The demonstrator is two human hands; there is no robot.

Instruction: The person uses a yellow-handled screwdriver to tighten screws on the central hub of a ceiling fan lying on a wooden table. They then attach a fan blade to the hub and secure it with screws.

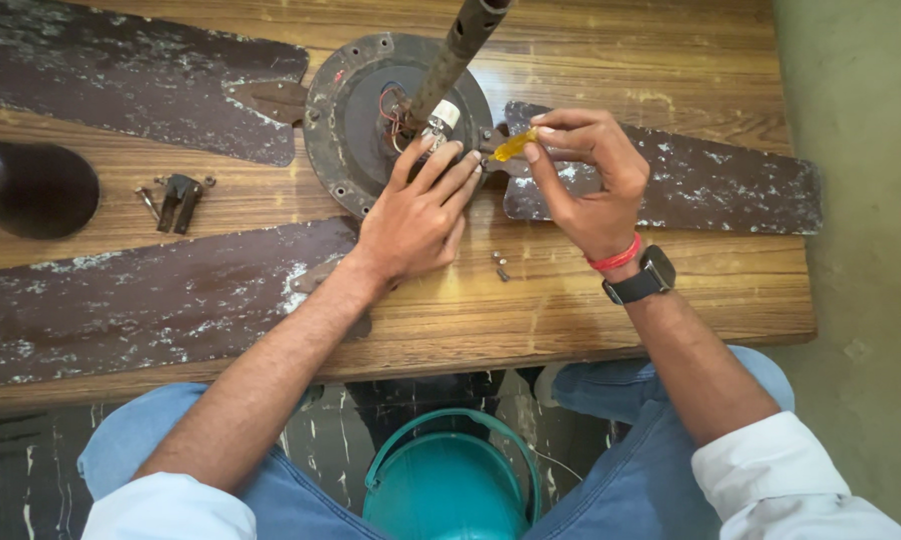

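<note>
A dismantled ceiling fan lies on a wooden table (671, 290). Its round dark motor housing (346, 120) has a rusty down rod (461, 45) sticking up and red wires showing near the centre. My left hand (416, 215) rests flat on the housing's near edge, fingers spread, holding nothing. My right hand (586, 170) pinches a small yellow-handled screwdriver (514, 146), its tip at the joint where the right blade (671, 175) meets the housing. A black watch and red thread sit on that wrist.
Two more worn brown blades (141, 300) (131, 70) spread left. A dark cone-shaped cover (31, 185) stands at the left edge, a small metal bracket with screws (176, 200) beside it. Loose screws (501, 268) lie by my right wrist. A teal bucket (451, 480) sits between my knees.
</note>
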